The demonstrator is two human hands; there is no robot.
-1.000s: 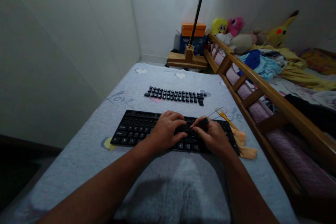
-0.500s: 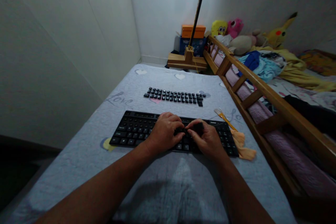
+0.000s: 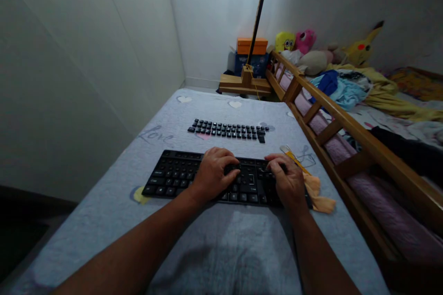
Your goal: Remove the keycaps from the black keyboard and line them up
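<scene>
A black keyboard lies across the cloth in front of me. Over its middle rests my left hand, fingers bent on the keys, with a gap between thumb and forefinger. Farther right, my right hand is closed above the keyboard's right part, its thumb and fingertips drawn together. Whatever may be between those fingertips is too dark and small to make out. Behind the keyboard, loose black keycaps are laid out in rows. Next to its right end are a yellow-handled brush and an orange cloth.
A pale patterned sheet covers the surface. Along the right runs a wooden bed rail, with clothes and plush toys beyond. A lamp-like pole on a wooden base and an orange box stand at the back. White cabinet doors rise at left.
My right hand has moved right, away from my left hand, toward the keyboard's right section. The left hand stays over the middle keys. The view has tilted up slightly.
</scene>
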